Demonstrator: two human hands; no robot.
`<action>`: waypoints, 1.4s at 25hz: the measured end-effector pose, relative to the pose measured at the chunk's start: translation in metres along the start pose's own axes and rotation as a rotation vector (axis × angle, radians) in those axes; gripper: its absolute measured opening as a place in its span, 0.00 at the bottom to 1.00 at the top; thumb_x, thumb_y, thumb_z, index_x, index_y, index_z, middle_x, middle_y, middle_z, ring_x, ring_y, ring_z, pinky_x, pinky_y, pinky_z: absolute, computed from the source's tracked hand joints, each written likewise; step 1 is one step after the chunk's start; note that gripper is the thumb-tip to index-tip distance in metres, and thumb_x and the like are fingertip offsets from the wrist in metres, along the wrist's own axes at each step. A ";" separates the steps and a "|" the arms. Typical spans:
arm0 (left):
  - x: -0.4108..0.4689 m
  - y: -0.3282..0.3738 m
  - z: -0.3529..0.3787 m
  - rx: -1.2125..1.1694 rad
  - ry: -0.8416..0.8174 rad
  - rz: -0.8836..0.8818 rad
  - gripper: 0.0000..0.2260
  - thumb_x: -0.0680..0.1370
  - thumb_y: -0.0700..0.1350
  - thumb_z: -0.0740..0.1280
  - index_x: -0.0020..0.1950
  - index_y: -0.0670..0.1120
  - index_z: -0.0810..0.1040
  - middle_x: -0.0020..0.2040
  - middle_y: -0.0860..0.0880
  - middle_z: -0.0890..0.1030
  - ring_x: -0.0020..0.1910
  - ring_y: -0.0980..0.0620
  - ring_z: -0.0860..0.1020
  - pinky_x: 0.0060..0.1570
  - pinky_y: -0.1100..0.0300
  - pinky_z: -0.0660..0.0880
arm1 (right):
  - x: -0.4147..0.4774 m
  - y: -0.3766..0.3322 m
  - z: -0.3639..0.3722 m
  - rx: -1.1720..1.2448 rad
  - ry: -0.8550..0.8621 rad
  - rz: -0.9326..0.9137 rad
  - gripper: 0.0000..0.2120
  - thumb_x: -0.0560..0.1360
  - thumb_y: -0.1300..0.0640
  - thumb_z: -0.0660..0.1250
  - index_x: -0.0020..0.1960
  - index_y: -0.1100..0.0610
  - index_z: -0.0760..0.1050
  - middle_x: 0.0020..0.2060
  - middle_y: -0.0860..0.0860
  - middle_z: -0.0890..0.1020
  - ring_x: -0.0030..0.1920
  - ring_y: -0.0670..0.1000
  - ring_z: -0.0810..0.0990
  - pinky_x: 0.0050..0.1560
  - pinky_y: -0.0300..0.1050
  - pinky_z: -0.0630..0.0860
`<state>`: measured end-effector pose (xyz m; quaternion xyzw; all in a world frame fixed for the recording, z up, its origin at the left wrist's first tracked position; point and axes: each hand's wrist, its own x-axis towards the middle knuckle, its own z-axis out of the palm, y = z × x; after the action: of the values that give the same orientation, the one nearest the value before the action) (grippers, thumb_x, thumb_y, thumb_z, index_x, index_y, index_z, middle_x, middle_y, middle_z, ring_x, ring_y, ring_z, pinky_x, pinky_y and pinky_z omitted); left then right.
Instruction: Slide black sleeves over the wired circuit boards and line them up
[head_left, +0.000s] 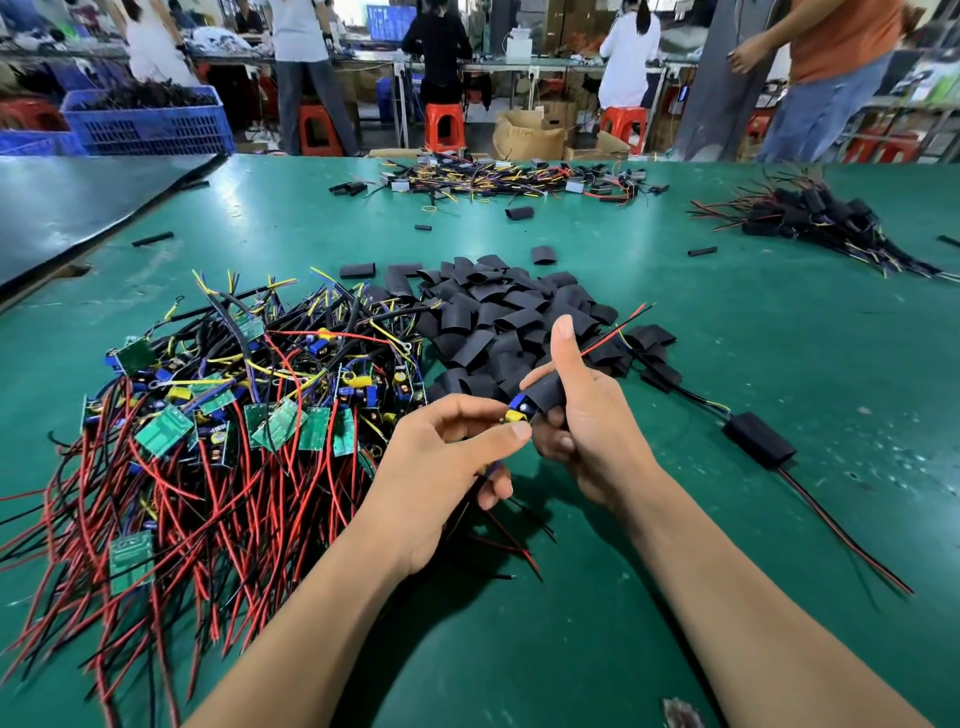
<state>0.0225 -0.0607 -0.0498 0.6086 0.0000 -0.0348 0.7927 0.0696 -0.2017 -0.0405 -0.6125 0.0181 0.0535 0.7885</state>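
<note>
Many wired circuit boards (208, 415) lie bare in a tangled heap on the left of the green counter (571, 649), with red and black leads fanning toward the near edge. None in that heap wears a sleeve, so most of the work looks to be ahead.

Just right of the heap, the left hand (447, 457) pinches the exposed end of the board in hand (519, 410) between thumb and forefinger, and its lower fingers curl round the trailing leads. Behind the hands, a mound of loose sleeves (509, 317) sits mid-counter, so supply seems ample.

Only the blue and yellow parts of the held board show. The rest is inside the black sleeve (545, 397), and thin red and yellow leads come out of its far end. The right hand (582, 415) wraps its fingers round that sleeve with the thumb standing straight up. I judge this piece to be most of the way sleeved, with a last push needed to cover the showing end.

Farther right, one sleeved board (758, 439) lies flat on the counter with leads running from both ends. It lies alone there, so the lining-up seems barely begun. At the far right, a heap of sleeved units (815, 218) is piled rather than lined up; whether it belongs to this person's batch I cannot tell.
</note>
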 end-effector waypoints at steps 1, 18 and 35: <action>0.000 0.000 -0.001 0.011 -0.016 0.007 0.04 0.72 0.39 0.76 0.44 0.45 0.83 0.37 0.46 0.82 0.24 0.49 0.74 0.23 0.62 0.67 | 0.000 0.000 0.001 0.001 0.005 0.002 0.34 0.58 0.24 0.68 0.34 0.57 0.75 0.21 0.52 0.64 0.18 0.47 0.57 0.23 0.33 0.56; -0.001 0.002 -0.003 0.106 -0.024 0.033 0.03 0.71 0.44 0.76 0.43 0.48 0.84 0.35 0.46 0.82 0.29 0.49 0.79 0.28 0.62 0.73 | 0.001 0.002 -0.005 -0.279 -0.076 -0.106 0.33 0.60 0.20 0.67 0.31 0.52 0.77 0.25 0.53 0.70 0.22 0.47 0.63 0.24 0.35 0.62; -0.001 0.007 0.000 -0.089 -0.008 -0.103 0.13 0.69 0.40 0.75 0.51 0.41 0.76 0.38 0.42 0.82 0.27 0.50 0.78 0.28 0.63 0.74 | -0.002 -0.002 -0.001 -0.342 -0.174 0.022 0.30 0.73 0.26 0.56 0.34 0.51 0.78 0.24 0.48 0.69 0.23 0.47 0.63 0.24 0.36 0.60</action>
<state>0.0214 -0.0589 -0.0429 0.5719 0.0297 -0.0779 0.8161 0.0681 -0.2027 -0.0389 -0.7302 -0.0526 0.1173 0.6710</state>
